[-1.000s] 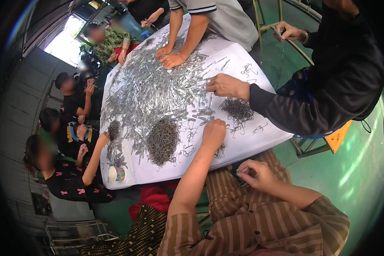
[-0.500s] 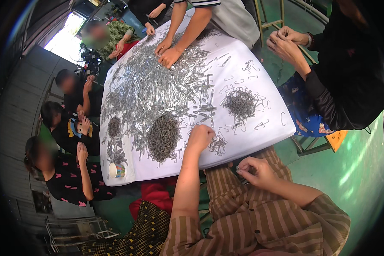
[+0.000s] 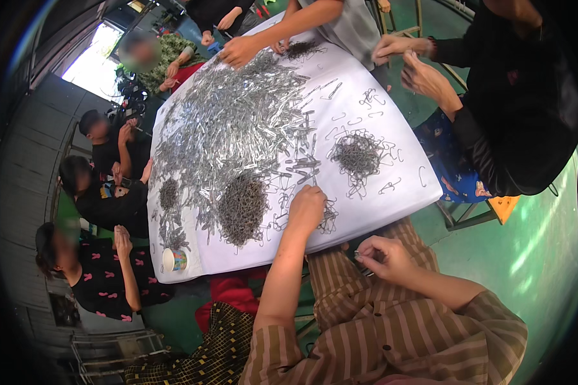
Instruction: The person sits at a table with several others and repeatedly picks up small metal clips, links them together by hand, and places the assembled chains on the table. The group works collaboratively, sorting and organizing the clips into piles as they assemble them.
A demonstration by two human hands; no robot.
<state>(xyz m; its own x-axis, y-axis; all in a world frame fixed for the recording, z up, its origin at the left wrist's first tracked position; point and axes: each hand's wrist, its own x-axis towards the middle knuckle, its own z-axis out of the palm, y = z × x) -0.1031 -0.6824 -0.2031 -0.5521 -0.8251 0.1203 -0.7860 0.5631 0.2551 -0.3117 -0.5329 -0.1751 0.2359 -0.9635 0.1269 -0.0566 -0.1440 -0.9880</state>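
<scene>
My left hand point(image 3: 308, 208): over the table point(image 3: 379, 205), by its near edge; fingers curled, tips turned away. I cannot tell whether they hold anything.
My right hand point(image 3: 384, 258): beyond the near edge, off the surface; thumb and fingers pinched on a small piece point(image 3: 358, 255), too small to identify.
Silver clips point(image 3: 231, 122): heaped from the middle toward the left edge; several loose just ahead of my left hand.
Wire hooks point(image 3: 243, 208): dense pile toward the near edge; another toward the right edge.
Cup point(image 3: 173, 260): near-left corner.
</scene>
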